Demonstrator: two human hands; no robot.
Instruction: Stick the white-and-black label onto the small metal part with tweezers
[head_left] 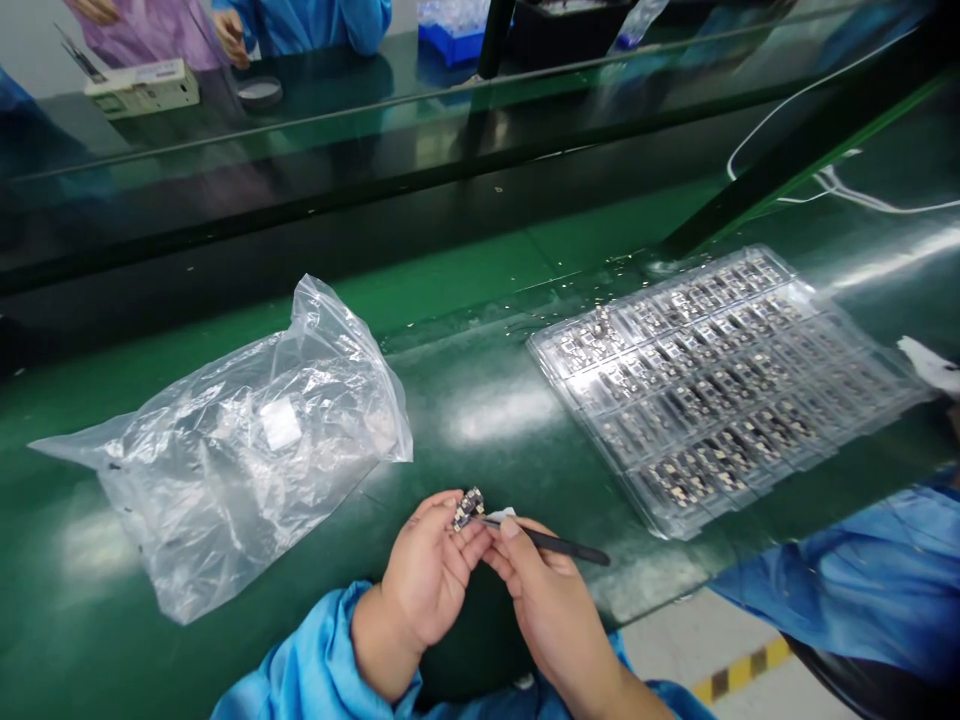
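A small electronic module (pixel 469 507) with metal and dark parts is pinched between the thumb and fingers of my left hand (pixel 424 575). My right hand (pixel 544 590) grips a pair of black tweezers (pixel 570 547), whose tip reaches to the module's lower edge; whether it touches cannot be made out. A bit of white material (pixel 501 514) shows by the right fingertips. To the right of my hands lies a clear plastic tray (pixel 645 515) with rows of similar small modules. On the left rests a clear plastic bag (pixel 225 480) with a white label (pixel 280 424).
A dark green post (pixel 787 150) slants down behind the tray, with white cables (pixel 862 195) near it. Across the bench, people in blue and pink sleeves sit by a pale box (pixel 142 90) and a blue bin (pixel 450 42). Another blue sleeve (pixel 855 590) is close on the right.
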